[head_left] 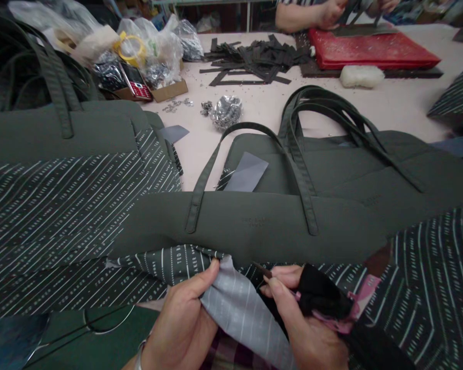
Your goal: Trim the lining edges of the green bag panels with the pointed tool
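My left hand (187, 313) pinches the patterned lining fabric (177, 264) between thumb and fingers, near its folded edge. The fabric's pale grey underside (242, 303) hangs down between my hands. In my right hand (296, 318) is a slim, pointed metal tool (262, 270), its tip directed left toward the lining. Black cloth (323, 290) and a pink wrapped piece (356, 308) lie against that hand; how they join the tool is unclear. Just beyond my hands lies a dark green tote bag (223, 216) with one handle loop standing up.
More dark green bags (343, 154) lie behind and at left. Farther back are a clear bag of small metal parts (226, 112), black strips (254, 59), plastic bags (154, 51) and a phone (136, 82). Another person's hands (331, 13) work above a red pad (370, 49).
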The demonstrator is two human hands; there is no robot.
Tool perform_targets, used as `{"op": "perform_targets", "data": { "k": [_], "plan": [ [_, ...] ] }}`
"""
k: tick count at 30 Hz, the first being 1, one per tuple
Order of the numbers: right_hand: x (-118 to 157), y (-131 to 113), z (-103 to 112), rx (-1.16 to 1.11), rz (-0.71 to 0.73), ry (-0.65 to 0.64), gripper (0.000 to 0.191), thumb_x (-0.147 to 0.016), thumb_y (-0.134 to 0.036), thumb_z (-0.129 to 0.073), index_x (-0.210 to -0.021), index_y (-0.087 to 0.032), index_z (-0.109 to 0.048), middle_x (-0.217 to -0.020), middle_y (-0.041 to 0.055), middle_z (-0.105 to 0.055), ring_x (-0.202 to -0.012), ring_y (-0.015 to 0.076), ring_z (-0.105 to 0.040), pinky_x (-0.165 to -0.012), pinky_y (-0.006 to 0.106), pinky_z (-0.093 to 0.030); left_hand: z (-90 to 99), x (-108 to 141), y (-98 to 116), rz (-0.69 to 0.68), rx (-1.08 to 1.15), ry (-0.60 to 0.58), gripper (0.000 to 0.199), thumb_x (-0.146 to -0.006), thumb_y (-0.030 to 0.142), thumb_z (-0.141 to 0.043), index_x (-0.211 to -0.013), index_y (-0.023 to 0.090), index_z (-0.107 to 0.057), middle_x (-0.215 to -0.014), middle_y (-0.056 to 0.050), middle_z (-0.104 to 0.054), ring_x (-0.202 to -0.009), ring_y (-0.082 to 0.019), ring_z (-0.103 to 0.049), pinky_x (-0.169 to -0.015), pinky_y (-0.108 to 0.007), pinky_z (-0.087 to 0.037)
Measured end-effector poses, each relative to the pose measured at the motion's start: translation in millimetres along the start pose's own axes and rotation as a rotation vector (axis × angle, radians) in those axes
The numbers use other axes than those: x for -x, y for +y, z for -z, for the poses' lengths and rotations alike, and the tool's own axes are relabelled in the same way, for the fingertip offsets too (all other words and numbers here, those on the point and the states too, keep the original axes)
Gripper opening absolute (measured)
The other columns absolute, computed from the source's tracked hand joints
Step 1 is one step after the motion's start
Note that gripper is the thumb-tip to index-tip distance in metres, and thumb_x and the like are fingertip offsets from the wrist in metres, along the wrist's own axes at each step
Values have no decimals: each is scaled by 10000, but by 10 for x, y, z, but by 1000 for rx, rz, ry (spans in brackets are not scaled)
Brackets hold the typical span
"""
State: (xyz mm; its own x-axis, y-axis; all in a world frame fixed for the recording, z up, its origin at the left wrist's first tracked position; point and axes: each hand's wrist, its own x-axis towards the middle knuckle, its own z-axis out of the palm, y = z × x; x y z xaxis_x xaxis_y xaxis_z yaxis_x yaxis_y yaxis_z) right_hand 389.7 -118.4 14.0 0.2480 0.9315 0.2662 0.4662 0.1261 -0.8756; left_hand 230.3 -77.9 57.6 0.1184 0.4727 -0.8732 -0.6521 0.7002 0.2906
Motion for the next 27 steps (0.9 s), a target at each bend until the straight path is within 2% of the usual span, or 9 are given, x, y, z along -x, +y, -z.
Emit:
{"op": "perform_targets", "data": {
  "k": [6, 9, 16, 21, 27],
  "plan": [
    [-19, -56, -55, 20, 12, 35, 166, -897, -155, -649, -772, -257, -685, -776, -47, -708, -746, 92, -699, -751, 135, -562, 29, 8, -19, -11, -20, -29, 180, -924, 178, -632, -988, 95, -779, -892, -103, -781, -920, -238, -731, -938, -365, -570],
    [22, -48, -20, 5, 9, 20, 162, -900, -164, -643, -782, -262, -694, -790, -42, -713, -760, 96, -704, -726, 135, -566, 28, 6, -18, -18, 1, -37, 194, -938, 177, -610, -991, 89, -774, -895, -109, -782, -930, -239, -731, -953, -375, -567],
    [105, -18, 18, -218, -127, 140, 186, -905, -160, -631, -747, -256, -648, -729, -47, -668, -704, 108, -679, -666, 167, -585, 28, 2, -24, -46, 4, -28, 191, -938, 171, -607, -923, 88, -778, -876, -109, -783, -907, -230, -741, -963, -376, -572],
    [57, -41, 5, -180, -132, 109, 210, -911, -171, -633, -713, -235, -649, -711, -19, -673, -704, 135, -673, -659, 202, -575, 22, 30, -13, -37, 4, -10, 211, -939, 159, -599, -861, 94, -784, -835, -107, -779, -917, -243, -741, -963, -389, -572],
    [60, -35, -6, -88, -126, 90, 218, -919, -214, -631, -702, -242, -639, -719, -39, -671, -690, 106, -670, -650, 146, -557, 49, 19, -12, -10, 39, -28, 221, -941, 158, -590, -859, 99, -787, -827, -103, -777, -953, -248, -732, -975, -391, -559]
  ]
}}
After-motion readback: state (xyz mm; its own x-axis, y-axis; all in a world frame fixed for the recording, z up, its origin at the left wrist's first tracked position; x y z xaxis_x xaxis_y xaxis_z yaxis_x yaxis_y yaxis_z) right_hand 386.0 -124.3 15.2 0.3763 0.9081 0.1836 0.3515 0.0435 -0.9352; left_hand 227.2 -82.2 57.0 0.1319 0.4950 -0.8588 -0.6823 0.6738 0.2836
